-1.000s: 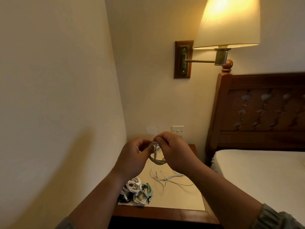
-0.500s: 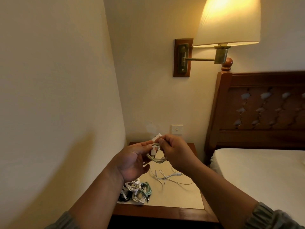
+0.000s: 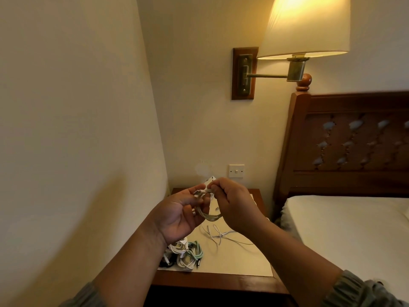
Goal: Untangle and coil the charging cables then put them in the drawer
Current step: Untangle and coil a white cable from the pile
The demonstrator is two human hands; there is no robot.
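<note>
Both hands are raised above the far half of the desk [image 3: 234, 260], with a coiled cable [image 3: 209, 214] held between them. The left hand [image 3: 177, 214] is turned palm up. Its fingers [image 3: 190, 206] are partly curled round the left side of the coil, and the thumb lies against the top. The right hand [image 3: 233, 203] is palm down. Its fingers [image 3: 221, 185] are closed in a pinch on the top of the coil, where the turns gather. The lower loops of the coil hang free, clear of the desk surface.

A loose white cable [image 3: 221, 234] lies uncoiled near the middle of the desk, under the right wrist. A pile of cables [image 3: 184, 253], white, mint green and black, sits at the near left corner of the desk. A wall switch [image 3: 236, 171] is mounted above the far edge. A lit lamp [image 3: 305, 27] is fixed to the wall above. A bed [image 3: 354, 229] with a carved headboard [image 3: 354, 140] stands beside the right edge of the desk.
</note>
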